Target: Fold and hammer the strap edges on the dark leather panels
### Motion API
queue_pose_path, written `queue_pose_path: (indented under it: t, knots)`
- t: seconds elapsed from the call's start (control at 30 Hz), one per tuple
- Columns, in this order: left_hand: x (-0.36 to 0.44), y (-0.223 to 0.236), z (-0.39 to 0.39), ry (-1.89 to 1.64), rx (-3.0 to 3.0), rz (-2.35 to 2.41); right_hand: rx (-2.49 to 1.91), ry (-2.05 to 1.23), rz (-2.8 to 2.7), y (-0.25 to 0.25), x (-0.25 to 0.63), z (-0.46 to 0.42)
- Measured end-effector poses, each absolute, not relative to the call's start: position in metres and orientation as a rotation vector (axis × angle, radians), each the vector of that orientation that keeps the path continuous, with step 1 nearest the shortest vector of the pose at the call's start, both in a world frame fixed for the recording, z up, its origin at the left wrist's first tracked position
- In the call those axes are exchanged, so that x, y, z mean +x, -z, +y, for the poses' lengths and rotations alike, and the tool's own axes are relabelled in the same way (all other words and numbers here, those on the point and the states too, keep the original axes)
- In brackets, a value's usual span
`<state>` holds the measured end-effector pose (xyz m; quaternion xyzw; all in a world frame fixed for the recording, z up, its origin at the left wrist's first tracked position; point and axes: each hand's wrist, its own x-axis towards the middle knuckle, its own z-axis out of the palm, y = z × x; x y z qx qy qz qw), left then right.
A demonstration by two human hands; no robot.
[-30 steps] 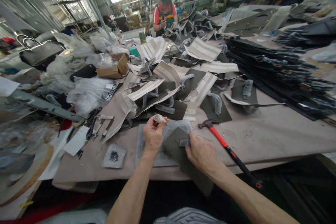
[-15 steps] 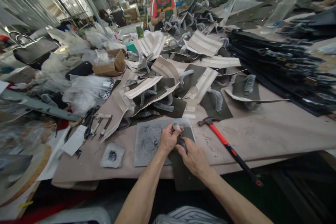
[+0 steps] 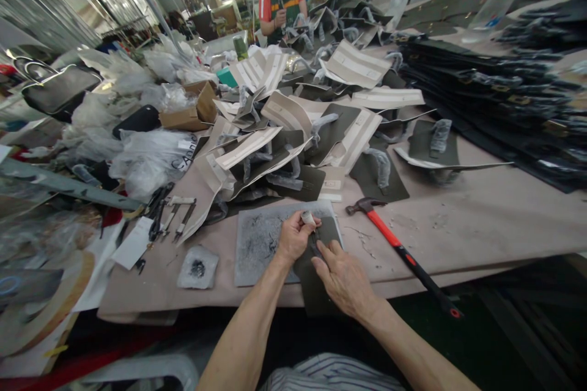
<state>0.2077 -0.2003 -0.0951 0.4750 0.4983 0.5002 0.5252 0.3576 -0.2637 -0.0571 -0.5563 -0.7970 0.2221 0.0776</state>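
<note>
A dark olive panel [image 3: 316, 290] lies partly on a grey slab [image 3: 257, 247] and hangs over the table's front edge. My left hand [image 3: 295, 238] is closed over the panel's left side, thumb and forefinger pinched together. A whitish wrapped piece [image 3: 307, 217] shows at its forefinger; I cannot tell whether it is a finger wrap or a held thing. My right hand [image 3: 343, 275] is bent over the panel, its fingers curled by a small dark piece [image 3: 315, 243] between the hands. What the fingers grip is mostly hidden.
A claw hammer [image 3: 398, 247] with a red and black handle lies on the right. Small tools [image 3: 178, 220] and a pale square block [image 3: 198, 267] are on the left. Behind is a heap of panels [image 3: 293, 140] with wrapped handles. Across the table sits a person [image 3: 280, 3].
My right hand has shifted a little down and loosened its curl, so more of the panel shows between the hands. My left hand stays nearly in place. The view has tilted slightly.
</note>
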Motion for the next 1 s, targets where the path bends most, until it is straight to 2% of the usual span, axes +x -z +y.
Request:
queue_pose_path:
  t: [0.23, 0.37, 0.43, 0.53, 0.6, 0.67, 0.77, 0.83, 0.9, 1.0]
  knots:
    - [0.21, 0.096, -0.201, -1.17, 1.241, 1.262, -1.677, -0.737, -2.335, 0.054, 0.356, -0.266]
    - [0.213, 0.097, -0.205, -1.194, 1.341, 1.319, -1.535, -0.832, -2.218, 0.055, 0.374, -0.262]
    - [0.214, 0.096, -0.208, -1.207, 1.403, 1.344, -1.558, -0.677, -2.12, 0.057, 0.398, -0.255]
    - [0.215, 0.097, -0.213, -1.216, 1.489, 1.354, -1.895, -0.315, -2.026, 0.064, 0.445, -0.241]
    - [0.214, 0.097, -0.214, -1.216, 1.516, 1.351, -2.149, -0.29, -2.054, 0.072, 0.473, -0.234]
    - [0.213, 0.098, -0.214, -1.2, 1.524, 1.348, -2.259, -0.501, -2.058, 0.079, 0.49, -0.23]
    - [0.211, 0.1, -0.213, -1.16, 1.541, 1.335, -2.106, -1.204, -1.714, 0.076, 0.493, -0.227]
    - [0.21, 0.1, -0.213, -1.141, 1.565, 1.314, -1.949, -1.559, -1.458, 0.062, 0.483, -0.226]
    - [0.21, 0.1, -0.213, -1.126, 1.591, 1.298, -1.878, -1.614, -1.362, 0.039, 0.468, -0.225]
    - [0.209, 0.101, -0.213, -1.115, 1.606, 1.296, -1.794, -1.287, -1.505, 0.003, 0.447, -0.228]
